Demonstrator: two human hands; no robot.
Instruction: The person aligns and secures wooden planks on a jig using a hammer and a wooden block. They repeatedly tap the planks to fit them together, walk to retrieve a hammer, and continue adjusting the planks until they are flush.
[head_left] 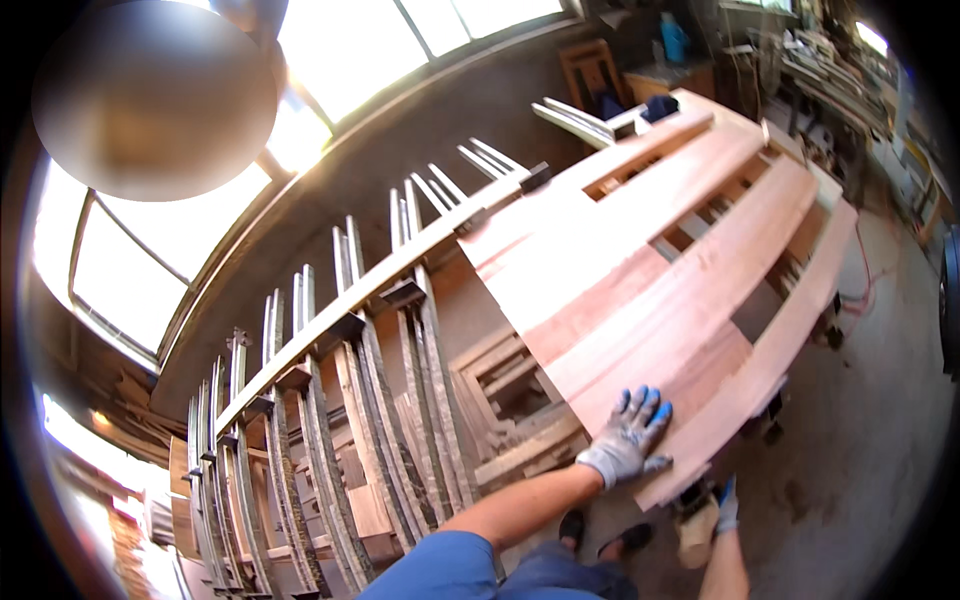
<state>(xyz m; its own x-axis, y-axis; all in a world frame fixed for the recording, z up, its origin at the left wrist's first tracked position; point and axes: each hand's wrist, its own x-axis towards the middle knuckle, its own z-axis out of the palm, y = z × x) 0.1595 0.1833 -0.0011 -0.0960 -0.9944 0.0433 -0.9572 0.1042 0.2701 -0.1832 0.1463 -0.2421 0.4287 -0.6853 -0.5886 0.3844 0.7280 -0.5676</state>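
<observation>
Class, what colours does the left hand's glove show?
The glove is pale grey, blue on the fingers; best seen in the head view.

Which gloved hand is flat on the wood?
The left hand, spread out on top of the pinkish boards; the right hand is down past their edge, not on top.

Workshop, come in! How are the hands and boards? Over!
Left hand spread on pinkish boards. Right hand beside wooden piece, grip unclear. Metal bars left of boards.
</observation>
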